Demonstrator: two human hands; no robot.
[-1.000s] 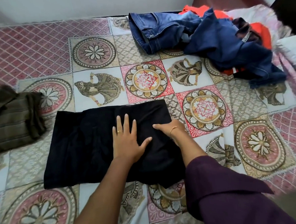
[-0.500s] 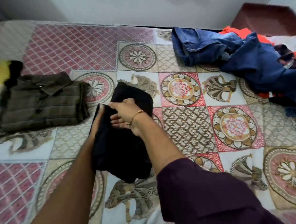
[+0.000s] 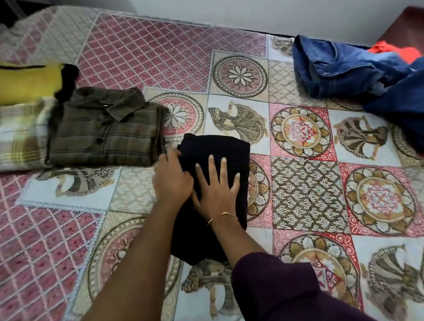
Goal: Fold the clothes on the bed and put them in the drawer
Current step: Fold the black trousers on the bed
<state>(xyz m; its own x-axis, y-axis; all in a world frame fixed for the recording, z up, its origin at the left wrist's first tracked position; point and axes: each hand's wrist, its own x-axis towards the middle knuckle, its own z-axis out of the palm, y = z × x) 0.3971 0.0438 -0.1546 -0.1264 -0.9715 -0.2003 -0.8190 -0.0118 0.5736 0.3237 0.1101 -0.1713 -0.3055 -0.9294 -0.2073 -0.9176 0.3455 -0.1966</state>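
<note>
A black garment [image 3: 220,147], folded into a narrow rectangle, lies on the patterned bedspread [image 3: 308,191] in the middle of the view. My right hand [image 3: 216,185] rests flat on top of it with the fingers spread. At its left edge, my left hand [image 3: 172,178] curls its fingers onto the fabric. A folded brown checked shirt [image 3: 103,132] lies just to the left of the black garment. An unfolded heap of blue jeans [image 3: 345,68], dark blue cloth [image 3: 407,101] and orange cloth [image 3: 399,50] sits at the far right.
At the far left are a folded pale checked cloth [image 3: 8,139] and a yellow garment [image 3: 17,83] with a black piece [image 3: 68,77] beside it. A white wall runs behind the bed. A dark red wooden surface [image 3: 412,26] shows at the top right corner.
The wide black garment was folded in half, lifted, then laid down next to the brown shirt. Both hands went from gripping it in the air to pressing it on the bed.
</note>
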